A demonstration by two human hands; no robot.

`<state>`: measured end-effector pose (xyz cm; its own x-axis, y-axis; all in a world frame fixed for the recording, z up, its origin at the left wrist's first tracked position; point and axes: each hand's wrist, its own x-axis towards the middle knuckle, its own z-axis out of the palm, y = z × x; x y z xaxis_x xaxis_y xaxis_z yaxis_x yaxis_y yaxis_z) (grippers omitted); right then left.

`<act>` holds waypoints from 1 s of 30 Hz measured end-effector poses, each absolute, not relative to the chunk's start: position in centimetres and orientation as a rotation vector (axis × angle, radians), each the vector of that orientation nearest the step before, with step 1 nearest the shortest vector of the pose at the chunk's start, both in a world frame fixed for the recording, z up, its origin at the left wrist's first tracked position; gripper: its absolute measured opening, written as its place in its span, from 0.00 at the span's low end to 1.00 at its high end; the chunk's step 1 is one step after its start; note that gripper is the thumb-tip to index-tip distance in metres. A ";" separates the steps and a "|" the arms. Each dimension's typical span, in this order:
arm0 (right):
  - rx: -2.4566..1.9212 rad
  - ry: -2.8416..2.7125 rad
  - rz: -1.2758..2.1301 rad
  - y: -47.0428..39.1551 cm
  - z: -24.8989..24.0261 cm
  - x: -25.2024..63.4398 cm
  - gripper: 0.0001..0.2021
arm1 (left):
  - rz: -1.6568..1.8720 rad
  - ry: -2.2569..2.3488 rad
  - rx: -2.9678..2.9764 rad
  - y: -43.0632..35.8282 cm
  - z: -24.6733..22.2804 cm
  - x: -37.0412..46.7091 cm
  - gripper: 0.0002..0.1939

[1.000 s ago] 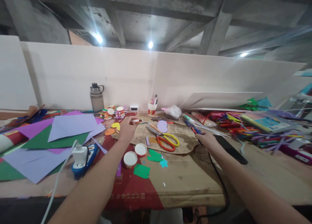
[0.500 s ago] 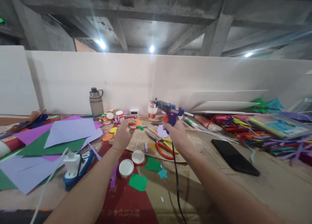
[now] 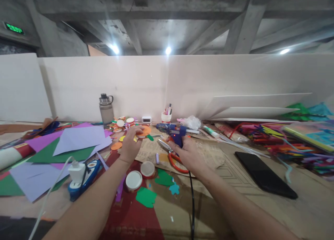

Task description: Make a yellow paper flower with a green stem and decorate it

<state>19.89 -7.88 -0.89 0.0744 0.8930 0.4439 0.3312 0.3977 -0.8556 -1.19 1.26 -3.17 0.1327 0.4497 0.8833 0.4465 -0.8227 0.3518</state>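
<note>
Head view, with 12 o'clock pointing away from the person: the left hand's point(image 3: 129, 142) fingers are pinched on a round orange piece point(image 3: 146, 130). It sits at their tips, at about 2 o'clock, with a small green bit point(image 3: 150, 137) hanging low at its 5 o'clock side. The right hand's point(image 3: 186, 151) fingers are wrapped around a blue glue gun point(image 3: 178, 133). I can't tell if they squeeze the trigger.

Half a second ago the gun was up high, in front of the pen cup point(image 3: 166, 117). Now it is lower, and its nose points to 9 o'clock, at the orange piece. I think that brings the two near enough to work together. They look close but not touching.

Further out, the scissors point(image 3: 171, 161) poke from under the right hand at 7 o'clock. Two round tubs point(image 3: 134, 180) sit on the bench at 6 o'clock from the left fingers. A black phone point(image 3: 266, 175) lies well apart from the right hand, between 3 and 4 o'clock.
</note>
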 end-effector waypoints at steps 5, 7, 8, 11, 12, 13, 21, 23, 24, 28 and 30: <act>-1.121 -1.565 0.559 -7.7 -1.2 20.0 0.17 | 1.819 0.965 2.296 1.5 -3.3 -1.4 0.10; -1.129 -1.581 0.541 -7.6 -1.4 20.1 0.18 | 1.797 0.952 2.281 1.6 -3.4 -1.4 0.09; -1.138 -1.590 0.537 -7.6 -1.5 20.1 0.18 | 1.785 0.944 2.277 1.6 -3.5 -1.4 0.09; -1.150 -1.597 0.544 -7.4 -1.7 20.2 0.19 | 1.747 0.922 2.265 1.7 -3.5 -1.5 0.09; -1.152 -1.595 0.548 -7.4 -1.7 20.2 0.19 | 1.734 0.914 2.261 1.8 -3.5 -1.5 0.08; -1.153 -1.592 0.550 -7.3 -1.7 20.2 0.19 | 1.724 0.902 2.258 1.8 -3.5 -1.5 0.08; -1.192 -1.585 0.545 -7.9 -1.1 20.0 0.18 | 1.736 0.829 2.257 1.5 -3.4 -1.3 0.10; -1.196 -1.586 0.548 -8.0 -1.0 20.0 0.17 | 1.733 0.848 2.264 1.4 -3.3 -1.3 0.10; -1.196 -1.587 0.553 -8.1 -0.9 20.0 0.17 | 1.737 0.856 2.266 1.4 -3.2 -1.3 0.10; -1.199 -1.587 0.565 -8.1 -1.0 20.0 0.16 | 1.770 0.856 2.266 1.3 -3.1 -1.3 0.09; -1.203 -1.590 0.564 -8.1 -1.0 20.0 0.16 | 1.779 0.847 2.266 1.2 -3.0 -1.2 0.09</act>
<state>20.00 -8.12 -1.04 0.0180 0.8983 0.4391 0.4208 0.3915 -0.8183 -1.25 1.24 -3.00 0.1429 0.5059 0.8507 0.3415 -0.8319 0.4373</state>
